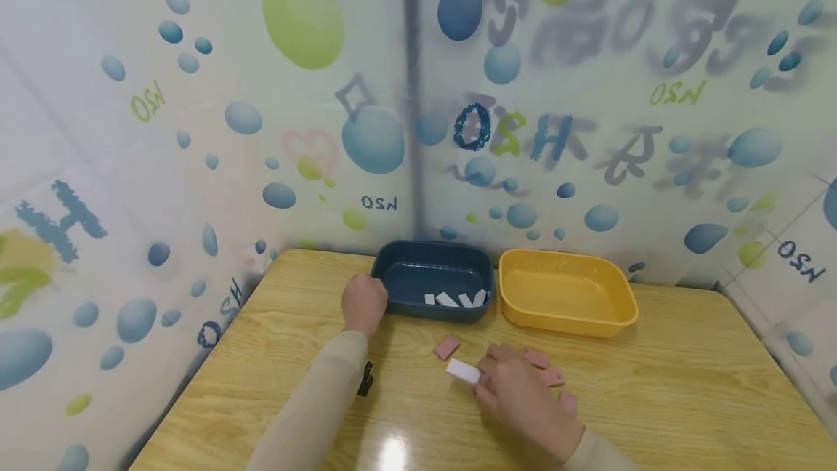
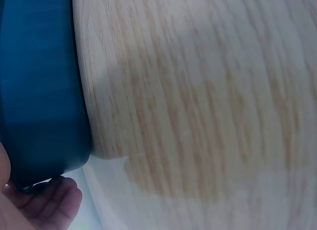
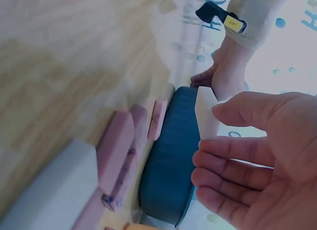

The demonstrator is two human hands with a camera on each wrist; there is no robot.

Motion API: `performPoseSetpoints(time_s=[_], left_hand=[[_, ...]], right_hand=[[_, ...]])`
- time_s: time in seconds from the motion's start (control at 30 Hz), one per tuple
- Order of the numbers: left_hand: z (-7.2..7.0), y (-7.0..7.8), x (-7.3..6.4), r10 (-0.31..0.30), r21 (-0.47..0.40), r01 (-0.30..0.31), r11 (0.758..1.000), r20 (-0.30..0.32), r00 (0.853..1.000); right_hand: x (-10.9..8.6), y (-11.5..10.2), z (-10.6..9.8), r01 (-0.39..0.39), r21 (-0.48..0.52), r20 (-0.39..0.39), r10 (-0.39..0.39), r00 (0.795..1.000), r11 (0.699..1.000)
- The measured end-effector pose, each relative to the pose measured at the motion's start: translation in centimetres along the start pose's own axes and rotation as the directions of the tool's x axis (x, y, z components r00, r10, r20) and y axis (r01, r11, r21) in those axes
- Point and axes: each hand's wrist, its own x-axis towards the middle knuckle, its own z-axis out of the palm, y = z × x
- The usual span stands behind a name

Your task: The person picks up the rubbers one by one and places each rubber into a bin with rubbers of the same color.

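Note:
My left hand (image 1: 364, 302) grips the left end of a dark blue tray (image 1: 431, 311). In the left wrist view, curled fingers (image 2: 57, 202) show beside the end of the tray. Several small white blocks (image 1: 447, 299) lie in its front right part. My right hand (image 1: 516, 391) pinches a white block (image 1: 463, 371) between thumb and fingers, above the table in front of the tray. One pink block (image 1: 447, 347) lies to the left of this hand, and several more pink blocks (image 1: 536, 358) lie beside it on the right. Another pale block (image 3: 54, 190) shows close up in the right wrist view.
To the right of the blue tray stands a yellow tray (image 1: 569, 322), with nothing visible inside. Both are at the back of the wooden table (image 1: 693, 376), near a patterned curtain-like wall (image 1: 588, 129). A black strap piece (image 1: 366, 379) hangs at my left wrist.

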Motion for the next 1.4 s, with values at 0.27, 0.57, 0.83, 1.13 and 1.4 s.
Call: performPoseSetpoints(time_s=[0.27, 0.57, 0.83, 1.13, 1.4], left_hand=[[0.1, 0.1, 0.0, 0.015, 0.004, -0.015, 1.0, -0.015, 1.0], [0.1, 0.3, -0.1, 0.024, 0.016, -0.024, 1.0, -0.031, 0.999], [0.1, 0.3, 0.0, 0.002, 0.009, -0.002, 1.0, -0.006, 1.0], [0.2, 0.1, 0.0, 0.014, 0.016, -0.014, 1.0, -0.013, 1.0], [-0.2, 0.4, -0.2, -0.045, -0.025, 0.046, 0.999, 0.028, 0.999]], right_hand=[[1.2, 0.8, -0.9, -0.088, 0.016, 0.038, 0.088, 0.995, 0.996], [2.4, 1.6, -1.9, -0.12, -0.006, 0.03, 0.12, 0.992, 0.993], [3.8, 3.2, -2.0, -0.056, -0.021, -0.06, 0.055, 0.997, 0.998], [5.4, 4.5, -1.5, 0.01, -0.062, -0.14, -0.018, 0.99, 0.998], [6.7, 5.3, -1.2, 0.035, -0.09, -0.17, -0.05, 0.984, 0.995]])
